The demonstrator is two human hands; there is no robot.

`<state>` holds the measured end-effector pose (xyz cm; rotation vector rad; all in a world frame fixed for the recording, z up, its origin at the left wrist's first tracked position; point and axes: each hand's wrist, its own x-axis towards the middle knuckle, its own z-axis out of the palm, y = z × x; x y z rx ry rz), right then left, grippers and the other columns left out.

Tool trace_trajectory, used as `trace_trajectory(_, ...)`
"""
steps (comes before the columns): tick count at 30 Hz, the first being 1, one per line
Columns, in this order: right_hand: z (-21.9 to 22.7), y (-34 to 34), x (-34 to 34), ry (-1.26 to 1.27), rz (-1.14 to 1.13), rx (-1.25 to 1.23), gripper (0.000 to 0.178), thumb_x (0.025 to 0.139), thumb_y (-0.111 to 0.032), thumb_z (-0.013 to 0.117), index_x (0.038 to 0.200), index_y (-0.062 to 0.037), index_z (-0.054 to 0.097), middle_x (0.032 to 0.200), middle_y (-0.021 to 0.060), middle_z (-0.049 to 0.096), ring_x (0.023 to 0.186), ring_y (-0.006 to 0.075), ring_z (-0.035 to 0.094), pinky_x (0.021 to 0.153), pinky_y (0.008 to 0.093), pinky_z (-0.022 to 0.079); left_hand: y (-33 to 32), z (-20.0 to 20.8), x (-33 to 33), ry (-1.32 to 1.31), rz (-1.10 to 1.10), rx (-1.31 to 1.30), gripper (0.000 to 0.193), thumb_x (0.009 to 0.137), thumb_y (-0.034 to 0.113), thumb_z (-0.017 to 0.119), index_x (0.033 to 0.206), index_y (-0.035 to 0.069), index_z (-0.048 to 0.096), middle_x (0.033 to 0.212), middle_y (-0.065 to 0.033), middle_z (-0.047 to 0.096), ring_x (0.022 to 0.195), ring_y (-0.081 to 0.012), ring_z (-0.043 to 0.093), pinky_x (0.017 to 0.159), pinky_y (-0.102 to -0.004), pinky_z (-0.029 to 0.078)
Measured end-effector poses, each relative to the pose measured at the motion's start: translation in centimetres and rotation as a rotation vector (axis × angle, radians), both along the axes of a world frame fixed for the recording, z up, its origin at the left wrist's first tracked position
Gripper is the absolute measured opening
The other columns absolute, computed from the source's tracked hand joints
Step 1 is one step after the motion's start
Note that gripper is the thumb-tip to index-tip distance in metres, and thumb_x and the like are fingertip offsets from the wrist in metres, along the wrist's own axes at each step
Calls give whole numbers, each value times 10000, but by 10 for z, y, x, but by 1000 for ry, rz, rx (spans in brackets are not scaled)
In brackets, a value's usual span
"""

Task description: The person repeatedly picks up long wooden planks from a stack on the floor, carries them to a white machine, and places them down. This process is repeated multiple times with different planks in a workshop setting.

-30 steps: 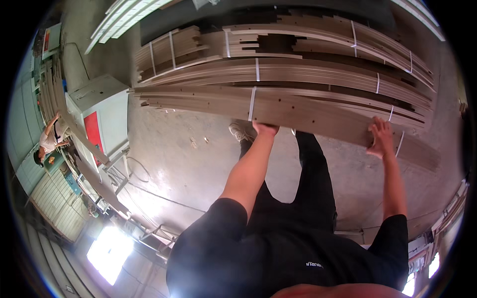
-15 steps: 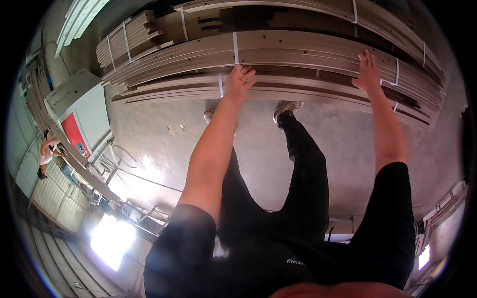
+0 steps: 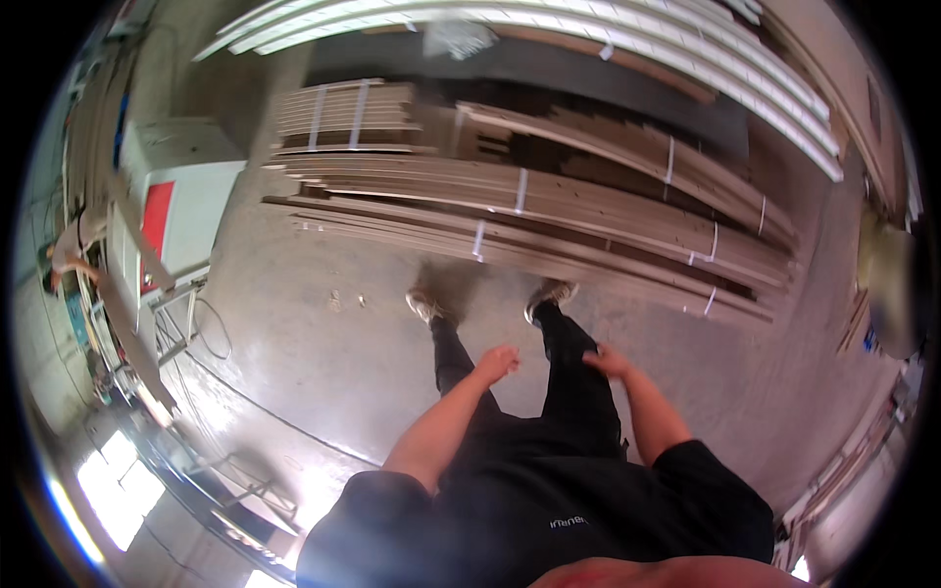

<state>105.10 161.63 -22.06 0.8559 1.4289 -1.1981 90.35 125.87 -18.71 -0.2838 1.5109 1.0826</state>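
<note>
My left hand [image 3: 498, 365] hangs in front of my left thigh, its fingers loosely curled and somewhat apart, with nothing in it. Beside my right thigh is my right hand [image 3: 610, 362], empty, fingers stretched toward the black trouser leg; whether it touches the cloth I cannot tell. Beyond my shoes lie long brown boards [image 3: 608, 218] in flat bundles on the floor, bound with white straps [image 3: 521, 190]. Both hands are apart from the boards.
A shorter strapped stack of boards [image 3: 392, 106] lies at the back left. Long white strips [image 3: 676, 49] run across the far side. On the left stand a white and red cabinet [image 3: 201, 201] and a person [image 3: 76, 245] at work. A dark cable [image 3: 279, 416] crosses the floor.
Both hands have drawn back from the strapped boards toward my thighs. My view has risen away from the boards, bringing the white strips beyond into sight.
</note>
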Motion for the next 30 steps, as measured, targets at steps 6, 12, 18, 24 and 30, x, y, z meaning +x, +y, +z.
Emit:
trace_trajectory(6,144,-84,-55,-187,157,-1,969,901,-700,641,1536,-4,414,1458,222,556,1281,365,587,981,527,539,-153,89,-30,-25,169,-55,414,1026,412,573,1125,23,675,998,-92,739,830,-165,711,706,-315,547)
trace_trajectory(12,158,-188,-120,-250,451,59,887,898,-722,615,1501,-82,501,1411,125,616,1264,362,585,921,576,542,-336,138,-43,86,586,-99,384,1025,377,585,1131,20,679,993,-105,738,843,-175,716,742,-323,579)
trace_trajectory(18,106,-318,-234,76,429,-124,746,938,-653,593,1412,-77,607,1361,150,655,1192,381,640,892,530,536,-536,129,-22,383,523,-100,262,1014,287,577,1090,71,705,967,-51,747,810,-137,692,697,-277,538)
trace_trajectory(24,292,-548,-403,144,519,-67,373,950,-353,690,1223,-100,679,1067,40,690,985,205,683,799,396,539,-655,172,9,324,889,-252,264,1006,231,566,1181,87,703,1007,-35,767,819,-156,718,675,-320,563)
trace_trajectory(30,239,-667,-477,194,790,-140,398,952,-363,672,1196,-49,665,1089,65,689,937,160,659,770,373,545,-697,174,43,142,1376,-280,296,982,257,602,1190,71,701,1016,-55,766,835,-153,725,680,-314,554)
